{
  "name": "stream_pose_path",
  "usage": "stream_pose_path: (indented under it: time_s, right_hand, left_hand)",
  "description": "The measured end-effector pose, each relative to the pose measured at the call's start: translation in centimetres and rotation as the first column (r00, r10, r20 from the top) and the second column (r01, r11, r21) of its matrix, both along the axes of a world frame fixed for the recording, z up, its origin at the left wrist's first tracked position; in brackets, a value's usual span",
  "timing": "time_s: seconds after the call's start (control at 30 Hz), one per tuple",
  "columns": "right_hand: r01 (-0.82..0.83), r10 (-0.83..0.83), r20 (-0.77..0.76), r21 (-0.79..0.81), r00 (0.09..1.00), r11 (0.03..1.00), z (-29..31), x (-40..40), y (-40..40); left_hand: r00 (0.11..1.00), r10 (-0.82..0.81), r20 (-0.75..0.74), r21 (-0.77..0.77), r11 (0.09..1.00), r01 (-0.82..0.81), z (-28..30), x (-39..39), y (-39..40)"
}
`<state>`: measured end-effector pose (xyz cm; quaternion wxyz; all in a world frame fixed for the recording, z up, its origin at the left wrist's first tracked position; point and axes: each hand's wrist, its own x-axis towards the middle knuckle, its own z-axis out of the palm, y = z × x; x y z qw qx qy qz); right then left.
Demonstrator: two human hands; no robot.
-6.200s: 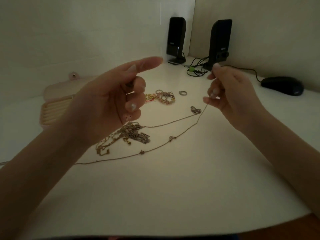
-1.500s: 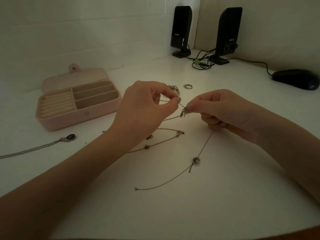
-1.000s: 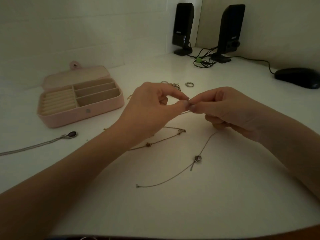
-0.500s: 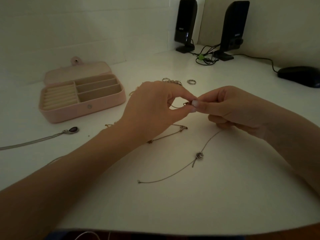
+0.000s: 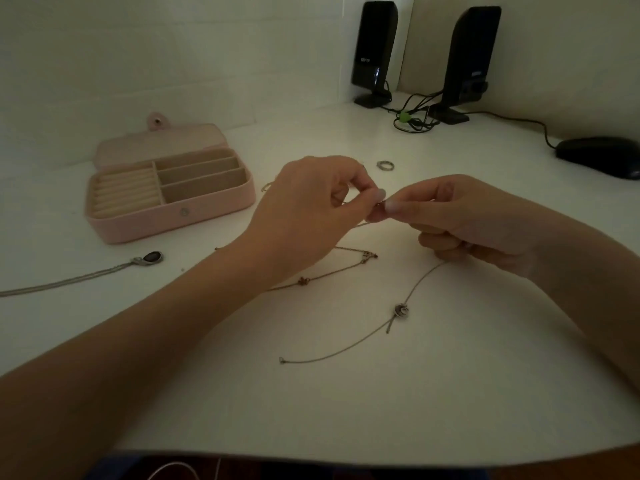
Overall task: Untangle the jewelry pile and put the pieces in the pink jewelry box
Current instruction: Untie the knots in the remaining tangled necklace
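Left hand (image 5: 311, 216): your fingertips pinch the thin chain (image 5: 412, 289).
Right hand (image 5: 460, 220): pinches the same spot.
Pink jewelry box (image 5: 166, 192): open, far left on the surface (image 5: 381, 403).
Around: pendant necklace (image 5: 149, 258), ring (image 5: 385, 165), speakers (image 5: 374, 50), mouse (image 5: 602, 155).

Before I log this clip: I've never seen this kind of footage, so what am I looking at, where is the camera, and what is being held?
There is no machine here. A person works with two bare hands, filmed by one wide-angle camera worn on their head, looking forward and down at a white table.

The left hand and right hand meet at the fingertips, both pinching a thin silver chain that trails from the right hand onto the table. A gold chain lies beneath the hands.

At left, the pink jewelry box stands open, its visible compartments empty. Nearby lie a pendant necklace and a ring. Two black speakers and a computer mouse sit at the back.
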<state>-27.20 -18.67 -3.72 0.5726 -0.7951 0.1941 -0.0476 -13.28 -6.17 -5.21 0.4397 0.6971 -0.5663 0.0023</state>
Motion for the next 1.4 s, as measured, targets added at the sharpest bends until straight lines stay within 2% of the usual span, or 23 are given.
stream_pose_path:
  time_s: [0.13,0.33,0.6,0.8,1.07,1.4]
  right_hand:
    - [0.065,-0.065,0.056,0.008,0.996,0.998,-0.1,0.2,0.0]
    - [0.156,-0.134,0.251,-0.072,0.959,0.985,-0.2,0.4,0.3]
    - [0.225,-0.175,0.274,-0.164,0.946,0.96,-0.7,0.7,0.3]
    - [0.209,-0.173,0.236,-0.137,0.956,0.968,-0.7,0.8,0.0]
    - [0.211,-0.175,0.256,-0.12,0.951,0.97,-0.8,0.7,0.0]
    - [0.216,-0.059,0.391,-0.37,0.918,0.904,-1.2,0.9,0.1]
  left_hand:
    - [0.985,-0.006,-0.17,0.039,0.999,0.013,0.2,-0.3,-0.2]
    - [0.957,-0.036,-0.289,0.073,0.996,0.06,0.3,-0.6,-0.2]
    - [0.957,-0.037,-0.288,0.073,0.996,0.06,0.1,-0.7,-0.3]
    - [0.961,-0.007,-0.277,0.064,0.998,0.025,0.1,-0.6,-0.3]
    - [0.931,-0.001,-0.365,0.094,0.995,0.037,0.1,-0.5,-0.4]
    - [0.932,-0.006,-0.361,0.11,0.993,0.049,0.3,-0.8,-0.3]
